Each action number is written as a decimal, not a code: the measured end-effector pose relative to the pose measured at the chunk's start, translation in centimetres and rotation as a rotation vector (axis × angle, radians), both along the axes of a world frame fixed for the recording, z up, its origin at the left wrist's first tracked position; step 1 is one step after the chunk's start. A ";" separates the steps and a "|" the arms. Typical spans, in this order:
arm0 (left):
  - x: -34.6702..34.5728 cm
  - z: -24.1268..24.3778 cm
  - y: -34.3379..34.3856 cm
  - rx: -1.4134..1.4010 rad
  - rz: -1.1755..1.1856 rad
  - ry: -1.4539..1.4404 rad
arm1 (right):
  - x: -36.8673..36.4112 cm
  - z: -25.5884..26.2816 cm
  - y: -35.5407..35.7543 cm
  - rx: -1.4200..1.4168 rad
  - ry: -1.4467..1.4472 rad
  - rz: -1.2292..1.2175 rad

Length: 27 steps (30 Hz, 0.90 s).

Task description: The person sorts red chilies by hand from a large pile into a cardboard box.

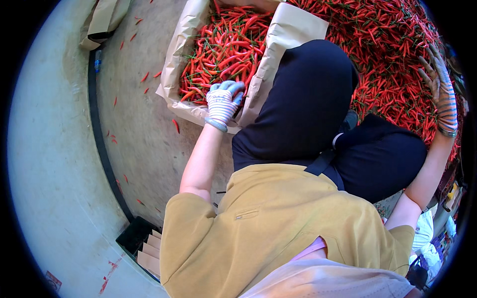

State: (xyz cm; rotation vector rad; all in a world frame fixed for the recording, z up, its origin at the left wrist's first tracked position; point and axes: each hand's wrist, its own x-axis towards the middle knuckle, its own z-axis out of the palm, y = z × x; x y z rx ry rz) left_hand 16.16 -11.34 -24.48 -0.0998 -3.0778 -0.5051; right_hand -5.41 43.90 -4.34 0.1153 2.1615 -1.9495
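Observation:
My left hand (223,98), in a striped work glove with grey-blue coated fingers, reaches over the near rim of a paper-lined box (255,98). Its curled fingertips touch the red chili peppers (227,48) inside; whether any are gripped is hidden. On the far right my right hand (438,80), in a stained striped glove, is at the edge of a large heap of red chilies (391,74) with green stems. Its fingers are spread, and nothing shows between them.
Loose chilies (176,126) are scattered on the concrete floor (149,141). A dark crate (136,232) holding folded brown paper (149,262) stands by the pale wall (48,149). More brown paper (102,22) and a plastic bottle (97,61) lie at upper left. White bags (425,231) lie at lower right.

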 end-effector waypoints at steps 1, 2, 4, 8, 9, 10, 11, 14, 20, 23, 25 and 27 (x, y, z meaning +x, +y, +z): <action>0.4 -0.5 0.5 -0.027 -0.008 0.065 | 0.1 0.0 0.3 0.013 -0.009 0.007; 1.1 -0.4 0.4 -0.051 -0.025 0.036 | 0.3 -0.2 0.5 0.027 -0.018 0.015; 2.7 -0.5 -1.3 -0.137 -0.070 -0.014 | 1.1 0.1 -0.5 0.041 -0.032 -0.034; 3.4 -1.2 -2.6 -0.188 -0.110 -0.034 | 0.9 -0.1 0.5 0.021 -0.054 -0.044; 2.8 -0.9 -1.5 -0.191 -0.087 -0.062 | 1.0 0.0 0.2 0.020 -0.048 -0.051; 2.1 -0.5 -0.7 -0.173 -0.104 -0.131 | 1.0 0.1 0.1 0.017 -0.040 -0.059; 1.8 -1.2 0.0 -0.214 -0.144 -0.151 | 1.0 0.0 0.3 -0.001 -0.035 -0.036; 1.8 -0.8 0.9 -0.280 -0.178 -0.136 | 0.8 0.1 0.9 -0.015 -0.014 -0.001; -1.6 3.7 0.6 -0.166 -0.051 0.025 | 0.7 -0.1 1.3 0.028 0.023 0.076; -4.9 1.9 2.2 -0.065 -0.085 0.174 | 1.1 0.2 0.2 0.079 0.101 0.097; -6.8 -0.3 2.8 -0.166 -0.091 0.136 | 1.2 0.4 0.4 0.056 0.104 0.113; -7.6 -0.5 1.8 -0.140 -0.083 0.044 | 0.9 0.3 0.2 0.058 0.071 0.055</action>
